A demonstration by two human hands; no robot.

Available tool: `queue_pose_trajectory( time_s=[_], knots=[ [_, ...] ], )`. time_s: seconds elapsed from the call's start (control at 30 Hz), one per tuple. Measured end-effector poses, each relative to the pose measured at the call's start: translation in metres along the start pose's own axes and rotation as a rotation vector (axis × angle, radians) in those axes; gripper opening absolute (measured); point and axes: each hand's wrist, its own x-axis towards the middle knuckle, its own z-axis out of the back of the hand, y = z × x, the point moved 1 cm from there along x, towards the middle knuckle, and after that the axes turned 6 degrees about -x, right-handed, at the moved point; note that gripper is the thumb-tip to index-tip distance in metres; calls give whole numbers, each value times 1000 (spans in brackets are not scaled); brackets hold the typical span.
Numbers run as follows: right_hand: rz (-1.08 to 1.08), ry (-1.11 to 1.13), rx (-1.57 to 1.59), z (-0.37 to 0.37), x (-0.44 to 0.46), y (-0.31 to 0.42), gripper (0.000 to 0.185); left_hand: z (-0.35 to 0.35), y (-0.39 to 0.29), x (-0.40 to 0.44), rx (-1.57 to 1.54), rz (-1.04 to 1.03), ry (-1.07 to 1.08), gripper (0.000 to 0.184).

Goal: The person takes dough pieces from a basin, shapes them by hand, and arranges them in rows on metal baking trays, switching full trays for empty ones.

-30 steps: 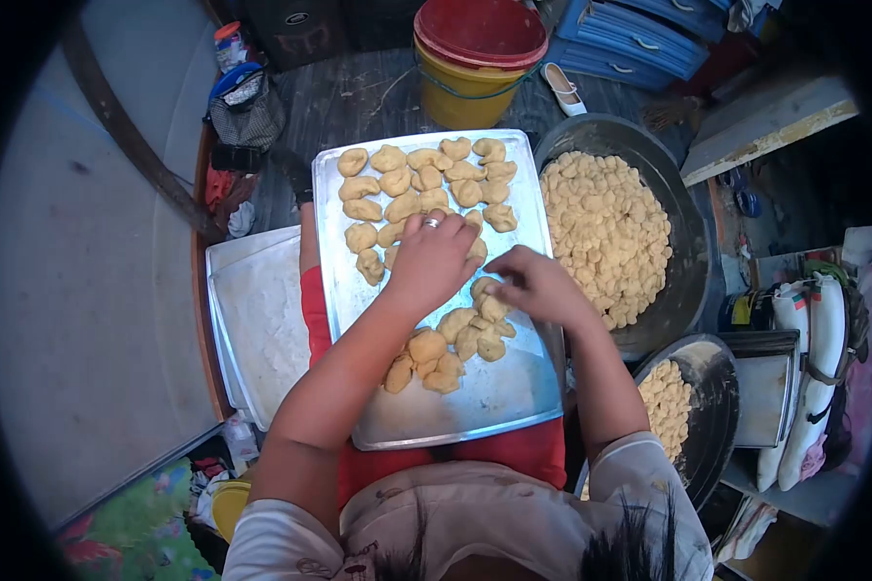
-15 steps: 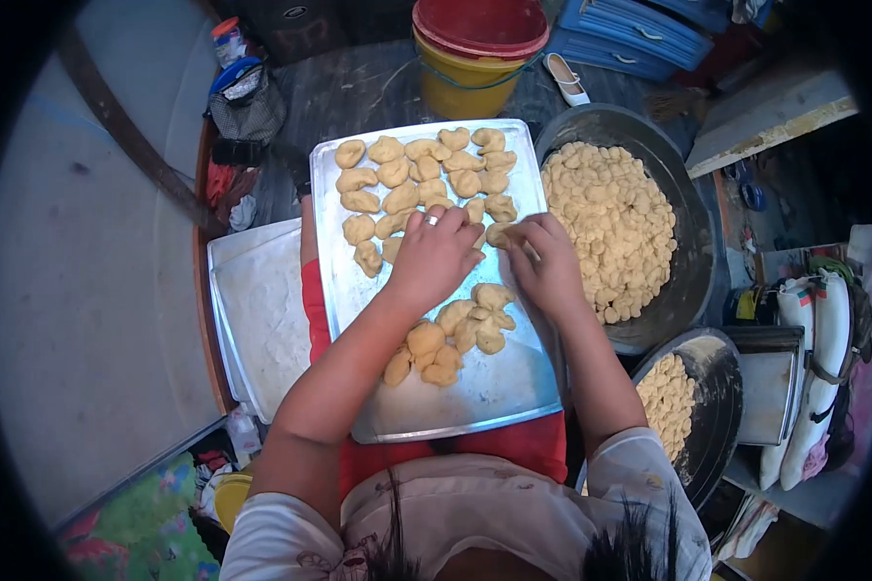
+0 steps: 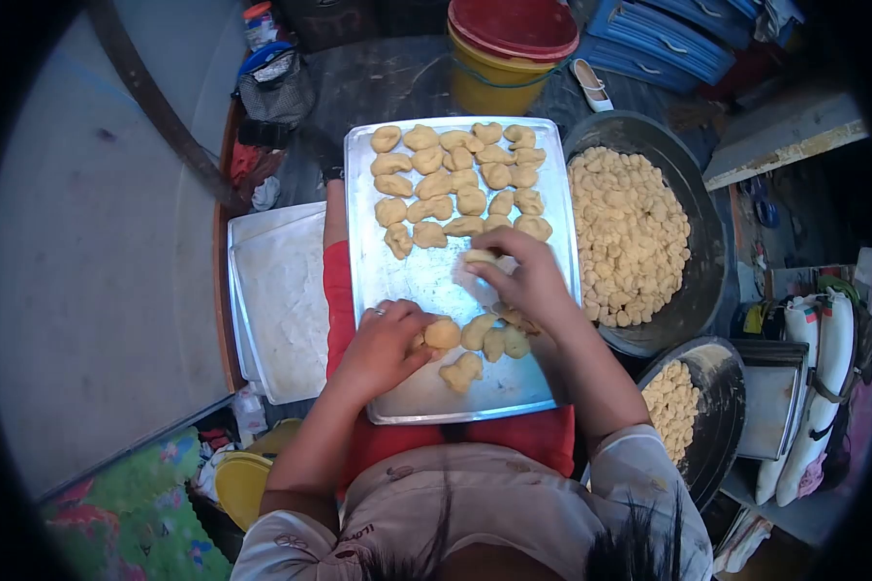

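Note:
A metal baking tray (image 3: 407,382) lies across my lap. Rows of dough pieces (image 3: 433,207) cover its far half. My left hand (image 3: 389,344) is closed around a dough lump (image 3: 443,333) at the near left of the tray. Above the tray's middle right, my right hand (image 3: 525,276) pinches a piece of dough (image 3: 482,257) just below the last row; motion blurs the spot under it. Loose dough pieces (image 3: 494,341) lie between the hands, and a single dough piece (image 3: 461,372) sits nearer to me.
A large dark basin (image 3: 712,252) heaped with dough pieces stands right of the tray, with a second basin (image 3: 722,412) nearer me. Stacked trays (image 3: 281,300) lie at left. A yellow bucket (image 3: 499,87) with a red tub stands beyond, beside a white shoe (image 3: 591,85).
My left hand has moved from the rows to the near pile and closed on dough. My right hand has shifted slightly toward me. The near dough pieces are spread differently, and the view has shifted.

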Motion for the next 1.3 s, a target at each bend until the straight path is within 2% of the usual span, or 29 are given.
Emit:
queue_pose_trajectory(
  time_s=[0.03,0.07,0.1,0.13,0.17,0.2,0.23,0.27,0.3,0.37,0.4,0.47,0.5,0.57,0.63,0.7,0.77,0.83,0.9,0.97,1.03,1.07,1.13,1.23,1.27,1.3],
  knots=[
    [105,-25,-35,-18,7,-2,25,-1,6,0,-30,35,98,34],
    [189,35,-104,-31,12,-4,24,-3,10,0,-27,40,91,34],
    [163,130,-232,-44,14,-9,22,-6,15,0,-18,-40,-9,31],
    [241,111,-302,-48,14,-8,23,-5,18,1,-9,-121,-106,28],
    [317,91,-373,-50,13,-7,25,-3,23,2,-7,-120,-107,28],
    [316,95,-372,-47,9,-7,25,-1,29,3,-202,-37,-188,24],
    [224,103,-316,-37,3,-7,27,0,34,4,-402,51,-270,20],
    [128,114,-264,-32,-4,-5,30,7,34,5,-352,133,-324,16],
    [120,125,-268,-32,-10,-1,30,7,40,10,-365,141,-321,16],
    [172,334,-151,-34,-25,9,30,7,53,23,-526,178,-503,14],
    [146,374,-306,-42,-31,19,26,8,57,28,-533,175,-496,14],
    [104,421,-267,-48,-37,13,24,12,58,37,-36,-84,-483,19],
    [64,472,-216,-51,-38,8,22,13,58,38,-38,-86,-485,19],
    [95,425,-149,-44,-34,1,19,15,56,36,138,-57,-435,26],
    [58,312,-225,-34,-26,-1,21,13,57,32,121,-59,-438,27],
    [74,311,-275,-37,-23,5,24,11,54,30,104,-71,-432,27],
    [234,206,-377,-49,-24,18,29,12,43,29,161,-128,-526,28],
    [275,224,-467,-55,-29,12,32,11,44,31,190,-164,-465,28],
    [129,433,-407,-48,-29,4,33,11,42,33,222,-195,-408,29],
    [-14,368,-424,-30,-26,-3,33,5,31,37,253,-238,-291,31],
    [-172,260,-484,-12,-20,-12,33,0,26,44,276,-261,-264,32],
    [-175,259,-486,-11,-16,-15,33,-3,24,48,297,-268,-241,32],
    [-139,61,-378,-10,-12,-21,34,-6,21,57,332,-297,-249,33],
    [-39,37,-400,-7,-13,-18,40,-8,12,69,259,-273,-258,32],
    [15,34,-492,-1,-13,-12,39,-11,9,74,260,-270,-258,32],
    [17,37,-490,2,-16,-14,39,-14,5,79,272,-345,-252,29]
  ],
)
